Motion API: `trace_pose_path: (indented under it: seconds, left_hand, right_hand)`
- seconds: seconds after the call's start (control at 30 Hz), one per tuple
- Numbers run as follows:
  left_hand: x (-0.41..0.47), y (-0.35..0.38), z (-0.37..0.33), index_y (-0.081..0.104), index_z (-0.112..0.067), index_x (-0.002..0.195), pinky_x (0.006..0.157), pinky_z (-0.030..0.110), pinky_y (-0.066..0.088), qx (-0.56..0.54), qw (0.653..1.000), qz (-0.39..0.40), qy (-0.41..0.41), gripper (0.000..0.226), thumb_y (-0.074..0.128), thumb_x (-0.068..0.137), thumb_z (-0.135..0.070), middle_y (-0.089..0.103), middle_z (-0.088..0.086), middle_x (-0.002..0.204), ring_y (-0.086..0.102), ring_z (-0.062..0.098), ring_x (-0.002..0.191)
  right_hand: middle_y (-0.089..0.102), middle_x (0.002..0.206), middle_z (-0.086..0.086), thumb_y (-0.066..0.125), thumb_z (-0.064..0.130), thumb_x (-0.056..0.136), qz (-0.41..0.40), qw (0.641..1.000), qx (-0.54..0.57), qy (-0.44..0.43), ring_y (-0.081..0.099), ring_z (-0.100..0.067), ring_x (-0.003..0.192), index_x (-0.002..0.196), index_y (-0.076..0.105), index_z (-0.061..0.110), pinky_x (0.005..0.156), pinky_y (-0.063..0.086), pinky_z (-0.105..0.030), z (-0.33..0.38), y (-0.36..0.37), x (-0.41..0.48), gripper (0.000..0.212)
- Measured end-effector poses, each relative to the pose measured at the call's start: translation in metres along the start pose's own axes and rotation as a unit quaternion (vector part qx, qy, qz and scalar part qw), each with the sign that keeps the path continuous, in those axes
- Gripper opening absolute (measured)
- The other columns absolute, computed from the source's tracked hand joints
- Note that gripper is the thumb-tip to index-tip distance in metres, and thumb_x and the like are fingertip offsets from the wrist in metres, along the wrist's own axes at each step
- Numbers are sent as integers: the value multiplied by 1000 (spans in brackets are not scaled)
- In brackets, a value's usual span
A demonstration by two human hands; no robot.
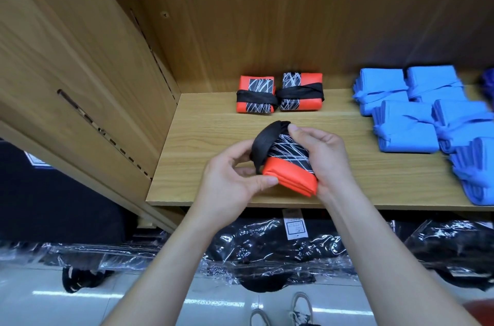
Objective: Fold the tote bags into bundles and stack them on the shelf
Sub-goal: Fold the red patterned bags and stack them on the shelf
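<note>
A folded orange tote bag (290,174) with a black panel of white lines is held just above the front of the wooden shelf (203,138). My left hand (230,178) pinches its near orange corner, thumb on top. My right hand (324,157) grips the bundle's right side, with its thumb on the black strap (267,138) that loops over the top. Two finished orange bundles, one (256,94) beside the other (301,92), lie side by side at the back of the shelf, each wrapped in a black strap.
Several blue bundles (409,125) are stacked on the shelf's right side. The cabinet's wooden side wall (88,72) rises on the left. Black items in clear plastic wrap (267,248) lie below the shelf. My shoes (302,307) stand on the tiled floor.
</note>
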State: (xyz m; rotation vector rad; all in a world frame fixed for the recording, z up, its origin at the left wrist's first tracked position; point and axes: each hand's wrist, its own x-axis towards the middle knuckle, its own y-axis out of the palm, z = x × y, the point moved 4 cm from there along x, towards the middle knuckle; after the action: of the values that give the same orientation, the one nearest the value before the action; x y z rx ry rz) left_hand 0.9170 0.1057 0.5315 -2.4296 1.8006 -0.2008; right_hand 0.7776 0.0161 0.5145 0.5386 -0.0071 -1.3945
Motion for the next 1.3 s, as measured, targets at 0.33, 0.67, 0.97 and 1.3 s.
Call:
trace_pose_path:
  seconds: [0.33, 0.67, 0.97, 1.3]
  left_hand:
    - [11, -7, 4, 66, -26, 100, 77, 22, 51, -28, 999, -36, -18, 58, 79, 62, 16, 73, -15, 86, 65, 0, 83]
    - [29, -12, -3, 68, -32, 96, 94, 25, 43, 164, 986, 40, -6, 48, 86, 52, -31, 69, -6, 104, 61, 9, 103]
    - [23, 7, 10, 62, -20, 85, 71, 29, 56, 23, 1000, 2, -7, 39, 76, 70, 13, 71, -7, 74, 67, 13, 68]
    - [26, 6, 13, 65, -12, 80, 61, 20, 50, -34, 999, 2, -27, 28, 78, 69, 10, 69, -7, 70, 60, 8, 59]
  right_hand:
    - [73, 95, -5, 80, 7, 54, 156, 982, -63, 89, 70, -20, 83, 118, 60, 20, 76, 59, -40, 0, 1, 0, 68]
    - [73, 86, -5, 77, -3, 47, 120, 992, -19, 15, 70, -18, 80, 104, 65, 17, 73, 60, -35, 9, 0, 2, 62]
    - [71, 97, -12, 74, -14, 66, 11, 999, 35, 15, 69, -24, 82, 99, 65, 17, 66, 59, -36, -8, -3, 1, 46]
    - [63, 114, -10, 79, 6, 63, 104, 982, -29, 153, 68, -26, 70, 118, 51, 31, 47, 52, -30, -11, -7, -16, 67]
